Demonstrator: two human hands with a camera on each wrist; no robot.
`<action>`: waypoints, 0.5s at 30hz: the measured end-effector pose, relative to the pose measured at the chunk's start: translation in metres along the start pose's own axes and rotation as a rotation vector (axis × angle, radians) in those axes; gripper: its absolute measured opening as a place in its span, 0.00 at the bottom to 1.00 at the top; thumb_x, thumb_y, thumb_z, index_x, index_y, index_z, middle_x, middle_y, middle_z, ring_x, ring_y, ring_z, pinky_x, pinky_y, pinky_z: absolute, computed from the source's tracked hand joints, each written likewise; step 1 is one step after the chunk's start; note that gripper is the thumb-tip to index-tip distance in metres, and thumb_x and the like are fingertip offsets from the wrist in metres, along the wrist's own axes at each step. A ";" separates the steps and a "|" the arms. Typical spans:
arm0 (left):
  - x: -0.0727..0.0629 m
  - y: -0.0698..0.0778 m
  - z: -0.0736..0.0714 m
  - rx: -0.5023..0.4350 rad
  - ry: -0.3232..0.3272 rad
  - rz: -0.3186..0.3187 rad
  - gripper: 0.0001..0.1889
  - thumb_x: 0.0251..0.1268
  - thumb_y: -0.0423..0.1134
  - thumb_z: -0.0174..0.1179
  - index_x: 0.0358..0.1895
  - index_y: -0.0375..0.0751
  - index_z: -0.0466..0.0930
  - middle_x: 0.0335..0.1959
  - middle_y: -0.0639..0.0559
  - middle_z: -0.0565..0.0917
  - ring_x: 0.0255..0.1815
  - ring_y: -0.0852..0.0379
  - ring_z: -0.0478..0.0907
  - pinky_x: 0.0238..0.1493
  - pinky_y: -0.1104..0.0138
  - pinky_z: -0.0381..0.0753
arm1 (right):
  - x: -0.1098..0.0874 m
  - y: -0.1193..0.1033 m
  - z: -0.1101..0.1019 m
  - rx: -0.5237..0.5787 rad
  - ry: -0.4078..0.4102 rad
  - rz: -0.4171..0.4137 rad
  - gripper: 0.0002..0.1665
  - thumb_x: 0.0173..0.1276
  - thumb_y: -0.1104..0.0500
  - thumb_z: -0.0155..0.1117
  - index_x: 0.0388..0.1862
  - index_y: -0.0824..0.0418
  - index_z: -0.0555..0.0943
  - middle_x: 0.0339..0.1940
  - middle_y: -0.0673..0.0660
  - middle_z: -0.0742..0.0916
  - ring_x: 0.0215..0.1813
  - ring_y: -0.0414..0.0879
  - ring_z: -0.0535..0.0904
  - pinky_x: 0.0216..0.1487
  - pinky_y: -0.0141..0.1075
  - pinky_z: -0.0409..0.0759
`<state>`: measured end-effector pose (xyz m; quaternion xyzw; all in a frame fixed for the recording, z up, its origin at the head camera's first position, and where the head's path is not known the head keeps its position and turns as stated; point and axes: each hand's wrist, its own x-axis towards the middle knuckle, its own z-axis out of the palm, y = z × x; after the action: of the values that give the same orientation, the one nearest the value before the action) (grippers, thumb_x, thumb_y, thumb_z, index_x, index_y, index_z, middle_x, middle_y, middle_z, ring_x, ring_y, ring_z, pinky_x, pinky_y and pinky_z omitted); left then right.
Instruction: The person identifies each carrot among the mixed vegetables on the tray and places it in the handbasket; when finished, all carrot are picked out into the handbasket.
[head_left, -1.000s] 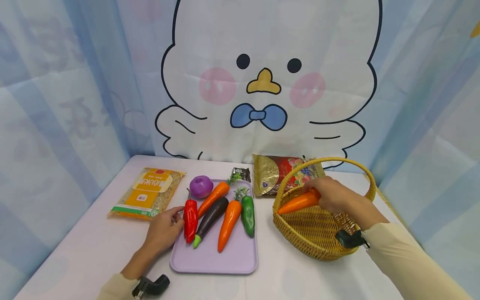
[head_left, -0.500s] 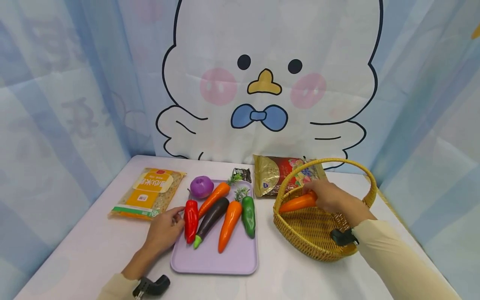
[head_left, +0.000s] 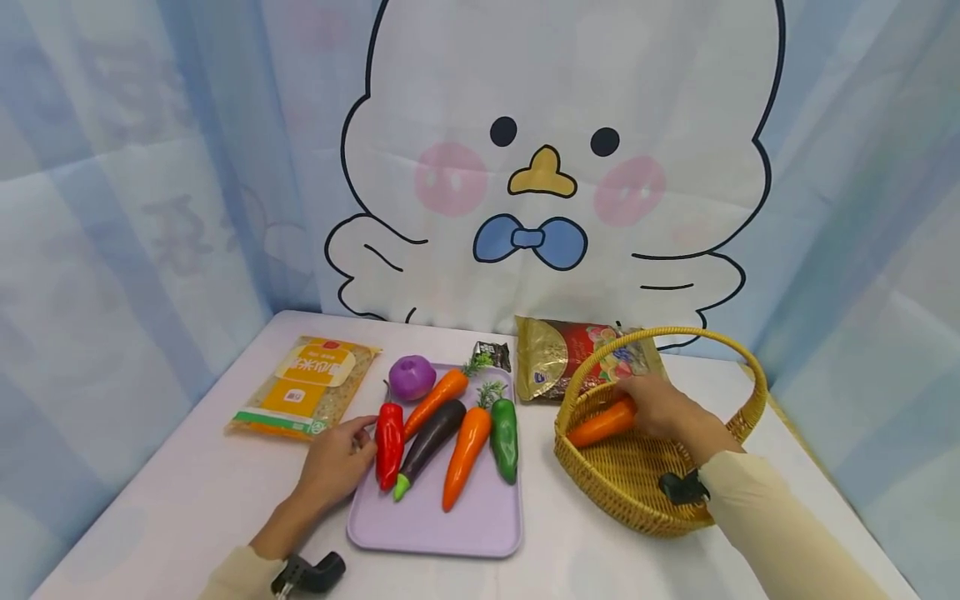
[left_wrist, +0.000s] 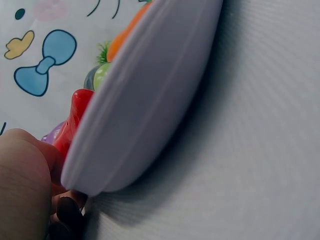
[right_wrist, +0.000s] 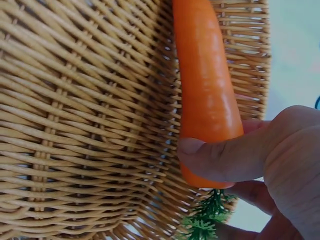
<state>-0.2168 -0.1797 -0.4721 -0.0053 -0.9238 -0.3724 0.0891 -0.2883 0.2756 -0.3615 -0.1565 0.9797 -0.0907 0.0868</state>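
Note:
My right hand [head_left: 651,404] reaches into the wicker basket [head_left: 637,517] and grips an orange carrot [right_wrist: 205,75] by its thick end. The thumb lies across the carrot, above its green leafy top [right_wrist: 202,220]; the tip points at the basket's left wall. My left hand [head_left: 337,458] holds the left rim of a lilac tray [head_left: 435,529], its fingers right beside a red chili pepper [head_left: 390,446]. In the left wrist view some fingertips are hidden behind the tray rim. Beside the pepper on the tray lie two carrots [head_left: 467,458], an eggplant [head_left: 431,442] and a green pepper [head_left: 505,442].
A purple onion [head_left: 412,377] sits at the tray's back left corner. A yellow grain bag [head_left: 307,387] lies at the left. Behind the tray and basket are a small black packet [head_left: 491,354] and a gold-and-red bag [head_left: 551,358]. The basket's tall handle [head_left: 675,332] arches over my right hand.
My right hand has lowered the carrot further into the basket, near its left wall. My left hand stays at the tray rim. The whole head view has shifted slightly.

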 end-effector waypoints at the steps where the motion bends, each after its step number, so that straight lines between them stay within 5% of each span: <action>1: 0.000 0.000 0.000 0.003 0.001 0.001 0.22 0.64 0.34 0.59 0.62 0.35 0.80 0.31 0.51 0.79 0.24 0.57 0.70 0.26 0.69 0.71 | 0.001 0.001 0.001 -0.005 0.007 -0.004 0.24 0.53 0.74 0.70 0.51 0.63 0.84 0.43 0.57 0.84 0.43 0.53 0.75 0.53 0.53 0.79; 6: 0.000 0.001 0.000 0.009 0.002 -0.001 0.22 0.64 0.34 0.59 0.62 0.35 0.80 0.31 0.51 0.80 0.25 0.57 0.70 0.26 0.69 0.71 | 0.004 0.005 0.006 -0.012 0.021 0.023 0.29 0.48 0.67 0.80 0.52 0.63 0.84 0.44 0.57 0.85 0.44 0.54 0.76 0.54 0.58 0.79; 15: -0.001 0.003 0.000 0.011 0.001 -0.008 0.22 0.64 0.34 0.59 0.62 0.35 0.80 0.31 0.51 0.79 0.25 0.57 0.70 0.26 0.69 0.71 | 0.001 0.004 0.011 -0.112 0.066 0.074 0.33 0.46 0.58 0.83 0.55 0.60 0.83 0.49 0.60 0.85 0.47 0.56 0.77 0.48 0.62 0.79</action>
<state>-0.2155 -0.1780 -0.4700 -0.0012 -0.9258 -0.3677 0.0881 -0.2881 0.2777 -0.3734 -0.1218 0.9906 -0.0374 0.0487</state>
